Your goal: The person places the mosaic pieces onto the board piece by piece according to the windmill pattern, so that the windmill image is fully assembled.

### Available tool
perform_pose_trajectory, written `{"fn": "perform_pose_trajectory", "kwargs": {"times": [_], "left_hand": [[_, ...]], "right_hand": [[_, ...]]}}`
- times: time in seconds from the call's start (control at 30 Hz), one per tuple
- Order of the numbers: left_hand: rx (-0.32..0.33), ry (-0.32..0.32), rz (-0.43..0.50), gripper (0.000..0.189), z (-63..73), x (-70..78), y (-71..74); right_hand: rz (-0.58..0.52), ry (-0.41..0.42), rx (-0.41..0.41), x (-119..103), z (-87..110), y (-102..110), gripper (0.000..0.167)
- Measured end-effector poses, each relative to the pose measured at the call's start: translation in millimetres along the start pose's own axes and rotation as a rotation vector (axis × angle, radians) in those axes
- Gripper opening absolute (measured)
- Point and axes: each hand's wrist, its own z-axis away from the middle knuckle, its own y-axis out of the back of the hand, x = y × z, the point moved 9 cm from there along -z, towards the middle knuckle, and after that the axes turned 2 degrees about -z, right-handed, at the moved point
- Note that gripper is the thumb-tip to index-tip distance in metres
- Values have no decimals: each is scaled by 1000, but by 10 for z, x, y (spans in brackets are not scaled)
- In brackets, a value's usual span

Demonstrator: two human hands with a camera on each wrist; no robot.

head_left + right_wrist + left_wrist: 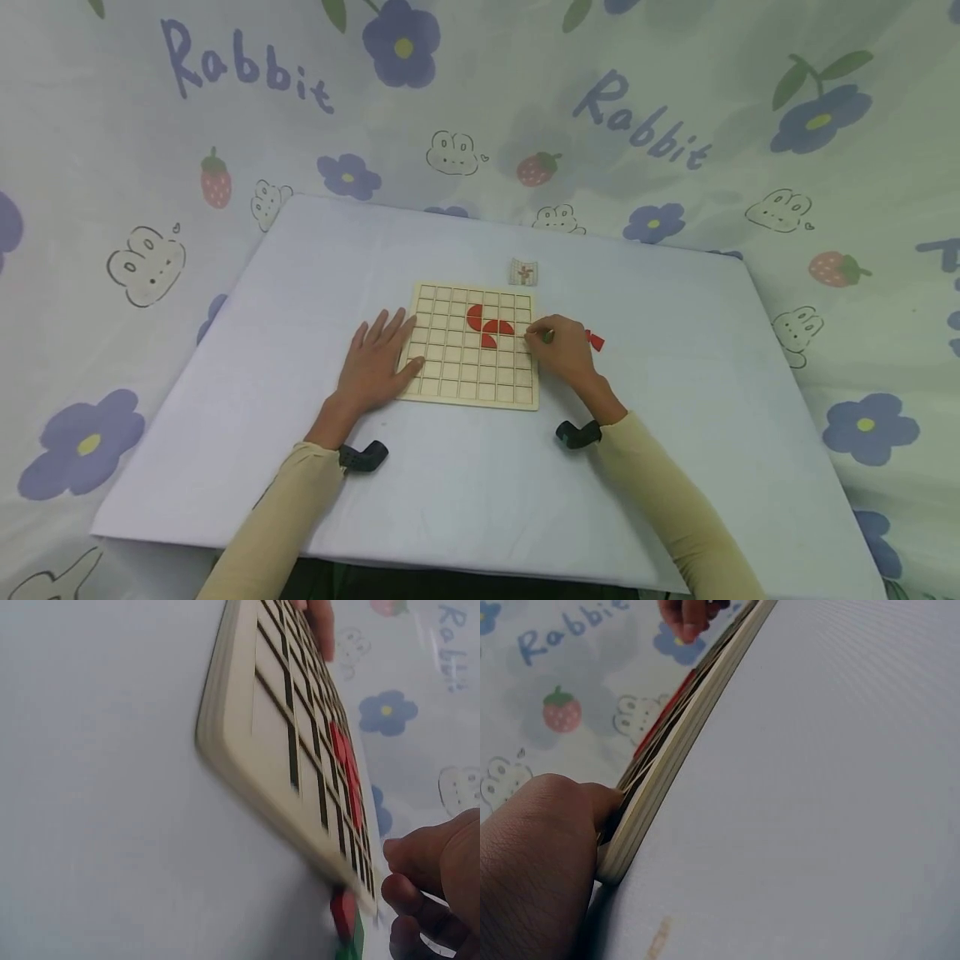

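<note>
A square wooden grid board (450, 385) lies on the white table. Several red pieces (490, 341) with curved edges sit in its cells, right of and above the middle. My left hand (375, 364) rests with spread fingers over the board's left edge, thumb on the grid. At the right edge is my right hand (564, 348), its thumb and index fingertips close together and the other fingers curled; I cannot tell whether they pinch anything. Under and beside this hand are a red piece (343, 915) and a green piece (351, 949), partly hidden in the head view.
A small card (523, 272) with a printed pattern lies behind the board's far right corner. More red (596, 340) shows right of my right hand. White cloth covers the table (300, 275), and a patterned curtain (480, 108) hangs behind and around it.
</note>
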Motion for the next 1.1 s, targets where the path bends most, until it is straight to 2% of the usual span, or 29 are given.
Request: {"fn": "perform_pose_trajectory", "kwargs": {"times": [0.27, 0.43, 0.6, 0.73, 0.93, 1.1], "left_hand": [[3, -6, 3, 74, -2, 8, 0], [-4, 1, 10, 74, 9, 10, -9], [-8, 6, 0, 75, 12, 6, -15], [-10, 11, -5, 74, 15, 8, 2], [-12, 9, -3, 75, 13, 16, 7], [-12, 11, -1, 74, 8, 24, 25]], "right_hand": [[60, -105, -2, 360, 62, 290, 17], [144, -168, -16, 566, 124, 447, 28], [209, -186, -42, 723, 187, 530, 34], [231, -181, -77, 771, 190, 510, 33], [172, -148, -102, 754, 138, 467, 21], [63, -207, -160, 794, 129, 444, 16]]}}
